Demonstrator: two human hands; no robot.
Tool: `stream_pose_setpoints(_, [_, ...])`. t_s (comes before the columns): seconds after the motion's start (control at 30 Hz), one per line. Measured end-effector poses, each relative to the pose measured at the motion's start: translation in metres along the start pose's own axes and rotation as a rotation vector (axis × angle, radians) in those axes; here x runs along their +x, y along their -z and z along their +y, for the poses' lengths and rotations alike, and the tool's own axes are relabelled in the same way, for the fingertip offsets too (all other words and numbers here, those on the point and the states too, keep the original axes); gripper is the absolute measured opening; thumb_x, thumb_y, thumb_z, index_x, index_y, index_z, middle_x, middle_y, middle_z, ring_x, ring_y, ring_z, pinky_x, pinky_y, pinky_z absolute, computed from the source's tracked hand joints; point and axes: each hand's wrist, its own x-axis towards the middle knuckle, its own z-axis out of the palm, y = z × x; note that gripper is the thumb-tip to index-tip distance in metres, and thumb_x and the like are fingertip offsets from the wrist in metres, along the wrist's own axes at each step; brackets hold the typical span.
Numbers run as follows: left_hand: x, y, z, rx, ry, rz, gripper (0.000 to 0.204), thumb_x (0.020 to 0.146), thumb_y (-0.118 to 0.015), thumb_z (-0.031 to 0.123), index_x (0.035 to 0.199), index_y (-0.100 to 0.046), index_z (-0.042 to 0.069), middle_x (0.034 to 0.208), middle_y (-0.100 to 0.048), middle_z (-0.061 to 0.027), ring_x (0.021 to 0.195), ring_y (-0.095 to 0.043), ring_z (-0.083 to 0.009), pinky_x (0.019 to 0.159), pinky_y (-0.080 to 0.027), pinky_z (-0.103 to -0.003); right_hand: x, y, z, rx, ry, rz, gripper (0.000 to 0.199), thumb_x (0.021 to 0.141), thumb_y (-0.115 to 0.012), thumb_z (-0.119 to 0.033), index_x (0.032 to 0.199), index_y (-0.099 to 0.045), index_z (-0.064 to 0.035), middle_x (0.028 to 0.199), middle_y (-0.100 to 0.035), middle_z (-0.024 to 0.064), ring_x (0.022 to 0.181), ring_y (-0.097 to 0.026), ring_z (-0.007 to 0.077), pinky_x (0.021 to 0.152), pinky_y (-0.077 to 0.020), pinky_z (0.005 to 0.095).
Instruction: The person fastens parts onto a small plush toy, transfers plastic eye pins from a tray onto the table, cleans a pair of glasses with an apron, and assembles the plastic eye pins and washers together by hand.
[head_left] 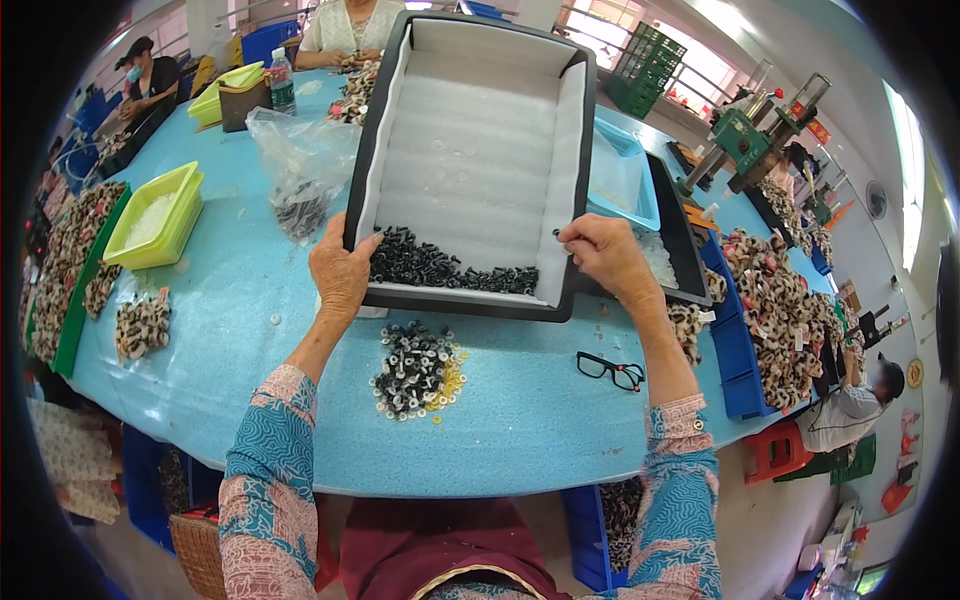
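A black tray (475, 306) lined with white foam sheet (470, 130) is tilted toward me over the table. Small black plastic pegs (420, 262) are heaped along its near end, mostly to the left. My left hand (342, 268) is closed on the left rim, thumb inside the wall. Over the right rim, my right hand (600, 245) is closed with its fingertips curled inward; a tiny dark piece shows at them. Just below the tray, a pile of black and white small parts (412, 365) lies on the blue table, with yellow rings (447, 385) at its edge.
Black-framed glasses (610, 371) lie right of the pile. A clear bag (300, 175) of dark parts and a lime basket (155, 220) stand left. Blue bins (738, 360) of spotted plush pieces (780, 320) stand right, below a green press (745, 145). Other people sit around the table.
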Motion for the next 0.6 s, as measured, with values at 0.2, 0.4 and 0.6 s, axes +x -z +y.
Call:
stream_pose_setpoints(0.2, [0.0, 0.0, 0.002, -0.053, 0.024, -0.006, 0.039, 0.067, -0.074, 0.016, 0.102, -0.061, 0.005, 0.078, -0.067, -0.0135, 0.068, -0.065, -0.024, 0.064, -0.05, -0.033, 0.006, -0.023, -0.004, -0.349, 0.263, 0.045, 0.005, 0.078, -0.059, 0.003, 0.082, -0.062, 0.0011, 0.079, -0.063, 0.0113, 0.071, -0.064, 0.0218, 0.062, -0.0517, 0.0303])
stream_pose_setpoints(0.4, [0.0, 0.0, -0.005, -0.027, -0.007, 0.011, 0.04, 0.066, -0.074, 0.015, 0.102, -0.061, 0.004, 0.079, -0.067, -0.0135, 0.069, -0.065, -0.0242, 0.065, -0.05, -0.033, 0.005, -0.005, 0.007, -0.059, 0.064, 0.257, 0.007, 0.077, -0.058, -0.002, 0.081, -0.063, 0.0008, 0.083, -0.064, 0.0168, 0.074, -0.063, 0.0329, 0.07, -0.0493, 0.0365])
stream_pose_setpoints(0.6, [0.0, 0.001, 0.004, -0.033, 0.004, -0.002, 0.04, 0.067, -0.074, 0.014, 0.102, -0.061, 0.003, 0.081, -0.067, -0.0131, 0.071, -0.065, -0.0234, 0.066, -0.05, -0.032, 0.002, 0.009, 0.045, -0.307, 0.063, 0.479, 0.011, 0.077, -0.055, 0.0, 0.082, -0.064, -0.0008, 0.086, -0.065, 0.0173, 0.074, -0.063, 0.0336, 0.071, -0.0504, 0.0364])
